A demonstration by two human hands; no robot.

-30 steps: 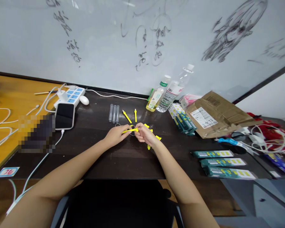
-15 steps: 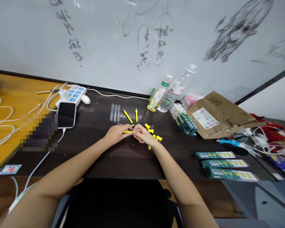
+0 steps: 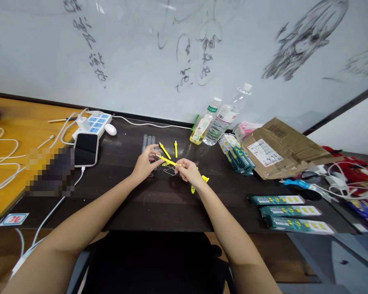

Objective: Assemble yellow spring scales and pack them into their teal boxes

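A slim yellow rod with a pale tip slants between my hands, just above the dark table. My right hand pinches its right end. At the pale-tipped end, the fingers and thumb of my left hand are closed around it, with the index finger raised. Behind them lie two similar yellow rods, one on the left and one on the right. Bent metal wires lie beneath the held rod. Small yellow pieces are partly hidden by my right hand. Clear tubes stand out beyond my left hand.
On the left are a phone, a power strip and white cables. Two bottles, a tea bottle and a water bottle, stand behind, near a cardboard parcel. Green boxes lie at the right.
My hands have moved apart, the left one leftward and up. The yellow rod between them now shows along most of its length, and the wires below are uncovered.
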